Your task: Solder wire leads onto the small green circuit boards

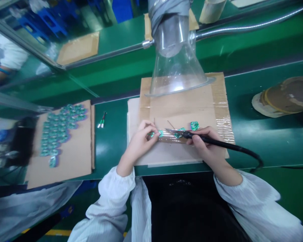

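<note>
My right hand is closed around the black handle of a soldering iron, whose tip points left over a taped cardboard strip. My left hand pinches at the left end of that strip, by a small green circuit board; whether the fingers grip the board or something finer is hidden. Another green board lies under the iron's front end. Just above my right fingers sits a separate square green board. Thin wires stick up from near the boards.
A clear fume-extraction hood hangs above the cardboard mat. On the left, many green boards lie in rows on a cardboard sheet, with small wired parts beside it. A brown cylinder lies right. A co-worker's sleeve shows left.
</note>
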`<state>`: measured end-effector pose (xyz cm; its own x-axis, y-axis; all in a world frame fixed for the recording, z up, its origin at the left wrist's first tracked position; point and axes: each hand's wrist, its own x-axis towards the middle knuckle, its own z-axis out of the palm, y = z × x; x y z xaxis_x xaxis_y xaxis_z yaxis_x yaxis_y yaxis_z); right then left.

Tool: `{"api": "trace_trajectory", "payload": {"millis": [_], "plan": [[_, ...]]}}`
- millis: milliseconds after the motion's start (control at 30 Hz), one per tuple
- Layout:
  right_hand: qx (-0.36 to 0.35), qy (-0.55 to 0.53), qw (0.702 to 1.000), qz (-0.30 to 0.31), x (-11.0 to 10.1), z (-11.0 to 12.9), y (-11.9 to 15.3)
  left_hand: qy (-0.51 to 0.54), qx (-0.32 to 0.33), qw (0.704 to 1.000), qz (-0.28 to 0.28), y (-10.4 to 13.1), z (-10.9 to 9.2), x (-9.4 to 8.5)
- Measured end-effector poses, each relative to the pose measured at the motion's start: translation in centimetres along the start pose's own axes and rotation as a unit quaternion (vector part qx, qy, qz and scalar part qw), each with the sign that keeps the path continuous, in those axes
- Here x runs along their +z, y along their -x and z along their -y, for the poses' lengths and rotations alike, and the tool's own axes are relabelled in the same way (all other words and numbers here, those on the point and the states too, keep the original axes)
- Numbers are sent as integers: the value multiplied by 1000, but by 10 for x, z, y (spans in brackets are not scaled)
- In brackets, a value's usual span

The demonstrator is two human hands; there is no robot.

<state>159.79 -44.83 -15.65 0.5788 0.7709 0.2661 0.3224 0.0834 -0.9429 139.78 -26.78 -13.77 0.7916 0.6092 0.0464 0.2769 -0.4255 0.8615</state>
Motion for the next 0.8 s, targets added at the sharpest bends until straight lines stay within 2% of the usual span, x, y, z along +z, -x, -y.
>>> {"api": "trace_trajectory", "payload": {"millis": [100, 333, 500, 800], "plan": [[8, -28, 1000, 11, 1, 2, -6, -17, 0, 1000, -2, 0, 1, 1], [25, 5, 999, 44, -1, 0, -6, -43, -3, 999, 0, -1, 2, 1], [9, 11, 998, 66, -3, -3, -6, -38, -16, 999, 10, -1, 2, 0], [1, 42, 997, 68, -3, -7, -5, -28, -15, 999, 12, -3, 2, -1]]}}
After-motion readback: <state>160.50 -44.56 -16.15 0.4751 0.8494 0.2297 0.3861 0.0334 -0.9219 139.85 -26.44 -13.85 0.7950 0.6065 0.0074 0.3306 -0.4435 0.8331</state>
